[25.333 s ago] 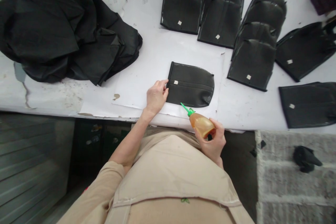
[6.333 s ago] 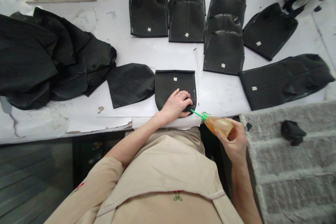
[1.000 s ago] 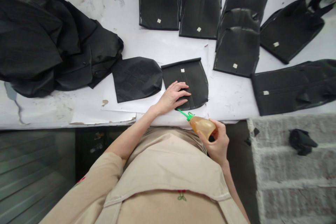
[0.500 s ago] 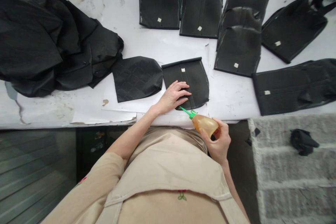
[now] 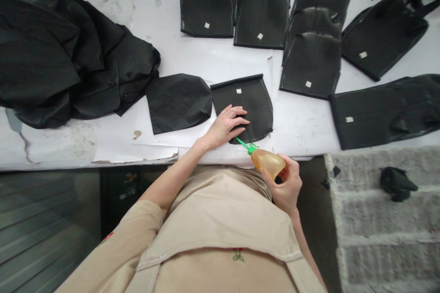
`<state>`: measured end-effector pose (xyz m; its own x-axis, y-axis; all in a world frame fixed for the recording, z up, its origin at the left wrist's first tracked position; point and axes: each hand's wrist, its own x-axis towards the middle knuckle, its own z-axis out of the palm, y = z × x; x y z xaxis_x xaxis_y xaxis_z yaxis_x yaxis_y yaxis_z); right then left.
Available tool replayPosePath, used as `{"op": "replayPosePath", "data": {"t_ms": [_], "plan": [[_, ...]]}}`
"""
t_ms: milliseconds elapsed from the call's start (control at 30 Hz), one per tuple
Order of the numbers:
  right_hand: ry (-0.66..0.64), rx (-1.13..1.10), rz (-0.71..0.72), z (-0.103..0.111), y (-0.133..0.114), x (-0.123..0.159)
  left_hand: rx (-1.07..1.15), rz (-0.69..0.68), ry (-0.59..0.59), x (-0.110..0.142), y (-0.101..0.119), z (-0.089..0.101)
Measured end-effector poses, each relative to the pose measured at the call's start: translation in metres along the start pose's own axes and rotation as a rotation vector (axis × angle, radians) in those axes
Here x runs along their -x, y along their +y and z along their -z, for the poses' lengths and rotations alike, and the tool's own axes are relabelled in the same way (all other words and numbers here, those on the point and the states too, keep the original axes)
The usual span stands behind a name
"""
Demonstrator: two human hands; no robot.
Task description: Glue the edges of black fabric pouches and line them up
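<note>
My left hand (image 5: 229, 123) lies with outstretched fingers on a black sewn panel (image 5: 259, 110) that has a rolled top edge and a small white tag. In my right hand (image 5: 288, 183) is a squeeze bottle (image 5: 268, 162) of amber liquid, gripped around its body. Its green nozzle points up and left, with the tip at the panel's lower edge just below my left fingers. A black quilted piece (image 5: 180, 103) lies beside the panel on the left.
A heap of black fabric (image 5: 79, 59) covers the table's left side. Several black tagged pieces (image 5: 309, 62) lie along the back and right of the white table (image 5: 213, 57). Below the right edge stands a grey cloth-covered surface (image 5: 381, 224) with a black scrap (image 5: 398, 184) on it.
The view has shifted very slightly. Both hands and the bottle keep practically the same position on and beside the panel.
</note>
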<state>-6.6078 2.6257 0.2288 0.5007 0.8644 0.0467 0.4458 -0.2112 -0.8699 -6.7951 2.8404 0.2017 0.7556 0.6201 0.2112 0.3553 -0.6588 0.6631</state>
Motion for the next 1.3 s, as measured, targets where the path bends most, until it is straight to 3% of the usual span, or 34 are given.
{"op": "replayPosePath", "data": {"t_ms": [200, 333, 433, 533, 633, 800, 1067, 1300], "plan": [[-0.063, -0.142, -0.143, 0.005, -0.009, -0.002, 0.022, 0.007, -0.006, 0.000, 0.000, 0.003], [-0.116, -0.428, -0.392, 0.014, -0.007, -0.009, 0.077, 0.023, -0.012, -0.002, -0.001, 0.004], [-0.057, -0.682, -0.520, 0.022, -0.001, -0.014, 0.110, 0.019, -0.002, -0.002, -0.002, 0.005], [0.033, -0.848, -0.521, 0.031, 0.002, -0.020, 0.146, -0.012, 0.019, 0.001, -0.002, 0.013], [-0.042, -0.912, -0.481, 0.043, 0.004, -0.027, 0.135, -0.023, -0.001, 0.008, -0.002, 0.029], [-0.025, -0.959, -0.440, 0.057, 0.005, -0.041, 0.104, 0.002, -0.117, 0.017, -0.005, 0.046], [0.196, -0.763, -0.364, 0.048, 0.001, -0.039, 0.012, 0.019, -0.043, 0.015, -0.001, 0.030], [0.115, -0.402, -0.289, 0.035, 0.011, -0.022, 0.007, 0.005, -0.027, 0.015, 0.000, 0.028]]}}
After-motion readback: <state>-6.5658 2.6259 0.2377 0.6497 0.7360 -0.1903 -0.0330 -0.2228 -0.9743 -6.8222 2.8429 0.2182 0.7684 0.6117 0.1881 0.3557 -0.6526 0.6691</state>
